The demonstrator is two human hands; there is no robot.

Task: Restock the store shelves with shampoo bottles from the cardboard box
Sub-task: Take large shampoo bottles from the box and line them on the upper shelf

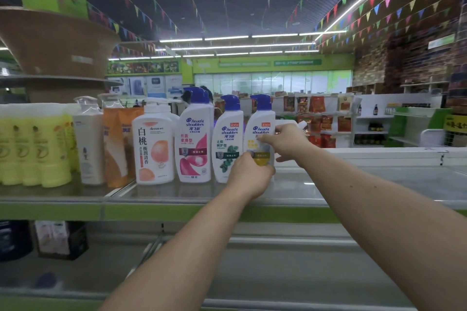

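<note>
Left hand (249,174): fingers wrapped round the lower body of the yellow-label Head & Shoulders bottle (260,121), near its base.
Right hand (288,141): grips the same bottle higher up on its right side, thumb across the label.
Hands, state: both clamped on the one bottle, close together, left low and right high.
Bottle position: upright on the top shelf (161,212), at the right end of the front row, just beside the green-label Head & Shoulders bottle (227,141). The left hand hides the base, so full contact with the shelf cannot be confirmed.
Step in hand (judgement): seating and facing this bottle in the row.
Method note: set the base flat before letting go. Turn the label square to the aisle and bring the front level with its neighbours. Close the gap without nudging the green-label bottle. Release the upper hand first, the lower hand last.
Count, Head & Shoulders: four blue caps. These are yellow-label, green-label, pink-label bottle (194,141), and one more right behind the pink.
Count, peach pump bottle (154,146): one in front, and a second pump head shows behind it.
Count, orange bottles (116,144): two, as far as can be seen.
Count, white bottle with clear pump (88,144): one.
Count, yellow bottles (38,151): at least four; the row runs out of frame.
Cardboard box: not in view.
</note>
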